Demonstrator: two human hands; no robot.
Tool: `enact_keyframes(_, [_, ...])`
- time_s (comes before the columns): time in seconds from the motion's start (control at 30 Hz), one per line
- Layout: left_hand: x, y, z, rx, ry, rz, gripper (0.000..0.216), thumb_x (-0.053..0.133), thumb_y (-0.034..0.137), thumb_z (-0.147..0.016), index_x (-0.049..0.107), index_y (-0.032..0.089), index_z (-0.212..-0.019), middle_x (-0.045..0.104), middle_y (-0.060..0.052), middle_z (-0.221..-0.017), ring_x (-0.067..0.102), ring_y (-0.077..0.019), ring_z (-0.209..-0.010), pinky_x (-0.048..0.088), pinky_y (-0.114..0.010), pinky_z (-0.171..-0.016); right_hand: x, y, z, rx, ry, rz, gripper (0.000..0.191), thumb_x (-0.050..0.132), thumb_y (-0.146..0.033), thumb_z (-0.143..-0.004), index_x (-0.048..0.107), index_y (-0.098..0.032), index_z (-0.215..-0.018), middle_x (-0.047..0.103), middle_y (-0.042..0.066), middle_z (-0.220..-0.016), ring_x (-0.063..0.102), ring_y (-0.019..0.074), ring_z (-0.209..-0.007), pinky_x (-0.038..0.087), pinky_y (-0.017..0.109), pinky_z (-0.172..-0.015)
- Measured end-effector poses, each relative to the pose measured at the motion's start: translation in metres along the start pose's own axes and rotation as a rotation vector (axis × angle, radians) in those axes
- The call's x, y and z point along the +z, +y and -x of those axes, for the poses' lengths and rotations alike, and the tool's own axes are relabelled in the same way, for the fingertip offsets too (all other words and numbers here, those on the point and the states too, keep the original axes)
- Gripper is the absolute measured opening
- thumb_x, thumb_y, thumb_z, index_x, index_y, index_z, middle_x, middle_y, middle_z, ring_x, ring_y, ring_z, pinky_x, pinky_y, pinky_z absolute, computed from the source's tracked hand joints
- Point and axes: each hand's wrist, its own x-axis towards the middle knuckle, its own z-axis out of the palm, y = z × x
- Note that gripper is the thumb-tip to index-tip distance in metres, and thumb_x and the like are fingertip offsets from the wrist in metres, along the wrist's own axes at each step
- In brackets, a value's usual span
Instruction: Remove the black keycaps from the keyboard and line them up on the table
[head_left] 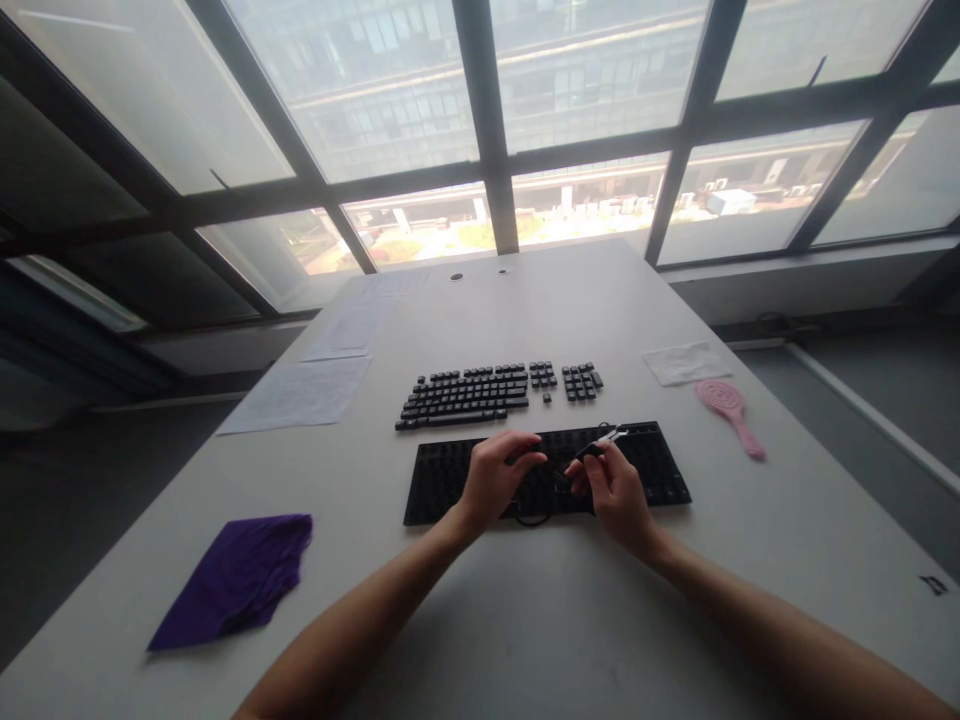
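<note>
A black keyboard base [442,482], its keycaps taken off, lies on the white table under both hands. My right hand [619,492] is closed around a keycap puller [594,450] with a dark body, silvery prongs sticking up past the fingers and thin wire at the lower end. My left hand [495,475] hovers above the middle of the base, thumb and fingers pinched close together. Whatever the left fingers hold is too small and dark to make out. Behind the base, loose black keycaps [465,390] stand in rows in keyboard layout.
A purple cloth [232,580] lies at the left front. Paper sheets [300,393] cover part of the left side. On the right are a pink hairbrush [726,402], a white tissue [686,364] and a small dark object [933,584] near the edge. Windows stand behind the white table [480,640].
</note>
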Motion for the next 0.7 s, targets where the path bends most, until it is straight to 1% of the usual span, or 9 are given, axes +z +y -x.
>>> enact_keyframes(0.07, [-0.01,-0.009,-0.016,-0.023,-0.006,-0.04,0.015,0.072,0.026,-0.086,0.073,0.021,-0.1,0.072,-0.004,-0.096,0.068,-0.0174,-0.086,0.055,-0.029,-0.078,0.0,0.002,0.0,-0.001,-0.014,0.001,0.018,0.046,-0.038,-0.101,0.05,-0.022,-0.094,0.07,0.003,-0.079,0.063,0.0151,-0.058,0.052,0.026,-0.056])
enact_keyframes(0.17, [-0.02,-0.028,-0.039,-0.008,-0.044,-0.104,0.018,0.066,0.019,-0.088,0.074,0.022,-0.104,0.071,-0.005,-0.102,0.067,-0.0179,-0.093,0.054,-0.029,-0.082,-0.001,0.004,0.001,-0.004,-0.027,-0.005,0.017,0.047,-0.038,-0.101,0.05,-0.022,-0.096,0.071,0.003,-0.079,0.063,0.0149,-0.059,0.053,0.026,-0.057])
enact_keyframes(0.27, [-0.022,-0.048,-0.056,-0.006,-0.114,-0.201,0.022,0.067,0.017,-0.086,0.073,0.021,-0.107,0.071,-0.004,-0.099,0.065,-0.0172,-0.085,0.053,-0.03,-0.078,-0.001,0.004,0.0,-0.009,-0.039,-0.001,0.017,0.047,-0.037,-0.101,0.05,-0.022,-0.096,0.071,0.003,-0.079,0.063,0.0146,-0.058,0.053,0.026,-0.056])
enact_keyframes(0.3, [-0.022,-0.054,-0.06,0.0,-0.138,-0.248,0.023,0.068,0.017,-0.085,0.073,0.021,-0.108,0.071,-0.004,-0.098,0.065,-0.0176,-0.083,0.052,-0.031,-0.078,-0.002,0.004,0.0,-0.012,-0.042,0.0,0.017,0.047,-0.037,-0.101,0.05,-0.022,-0.096,0.071,0.003,-0.079,0.063,0.0145,-0.058,0.053,0.026,-0.056])
enact_keyframes(0.37, [-0.021,-0.063,-0.064,0.023,-0.178,-0.359,0.023,0.071,0.017,-0.082,0.073,0.02,-0.105,0.073,-0.004,-0.095,0.063,-0.0198,-0.087,0.049,-0.034,-0.084,-0.002,0.004,0.0,-0.015,-0.046,-0.003,0.016,0.047,-0.038,-0.101,0.05,-0.022,-0.099,0.071,0.003,-0.079,0.064,0.0146,-0.057,0.054,0.026,-0.055])
enact_keyframes(0.43, [-0.02,-0.069,-0.066,0.04,-0.208,-0.462,0.016,0.073,0.019,-0.081,0.074,0.022,-0.096,0.075,-0.003,-0.094,0.06,-0.0225,-0.091,0.044,-0.038,-0.088,-0.002,0.005,0.0,-0.016,-0.051,-0.01,0.016,0.047,-0.038,-0.101,0.049,-0.022,-0.101,0.071,0.003,-0.079,0.064,0.015,-0.058,0.054,0.026,-0.056])
enact_keyframes(0.5, [-0.019,-0.073,-0.066,0.036,-0.235,-0.523,0.007,0.074,0.023,-0.081,0.076,0.023,-0.088,0.075,-0.003,-0.093,0.058,-0.0234,-0.09,0.041,-0.039,-0.087,-0.002,0.006,0.0,-0.015,-0.053,-0.015,0.017,0.047,-0.038,-0.1,0.049,-0.022,-0.102,0.071,0.004,-0.079,0.064,0.0155,-0.058,0.054,0.027,-0.056])
enact_keyframes(0.7, [-0.017,-0.081,-0.064,0.008,-0.246,-0.532,0.007,0.074,0.025,-0.082,0.078,0.025,-0.086,0.075,-0.003,-0.095,0.055,-0.0229,-0.089,0.037,-0.039,-0.084,-0.003,0.006,0.001,-0.009,-0.077,-0.001,0.017,0.047,-0.039,-0.101,0.05,-0.022,-0.102,0.071,0.004,-0.08,0.064,0.0155,-0.058,0.054,0.027,-0.057])
